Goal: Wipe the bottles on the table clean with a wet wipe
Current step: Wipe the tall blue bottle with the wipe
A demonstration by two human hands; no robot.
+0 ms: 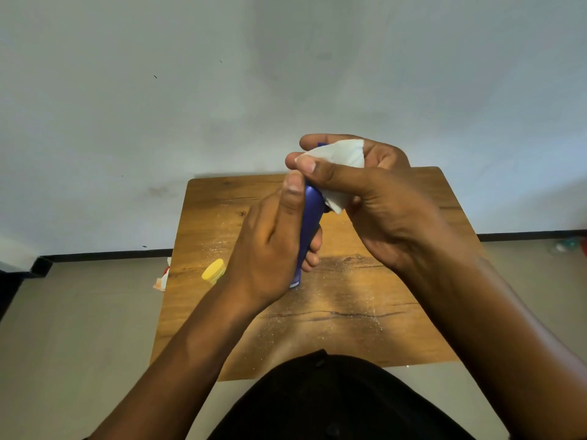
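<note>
My left hand (273, 246) grips the lower half of a dark blue bottle (309, 217), holding it upright above the wooden table (349, 312). My right hand (378, 198) wraps a white wet wipe (340, 160) around the bottle's upper part, which is mostly hidden under the wipe and fingers. A yellow-capped bottle (214, 270) lies on the table's left side, partly hidden behind my left wrist.
White dust or powder is scattered over the tabletop. A small white and red packet (162, 277) lies just off the table's left edge. A pale wall stands behind the table, with a dark baseboard (108, 255) and a beige floor around it.
</note>
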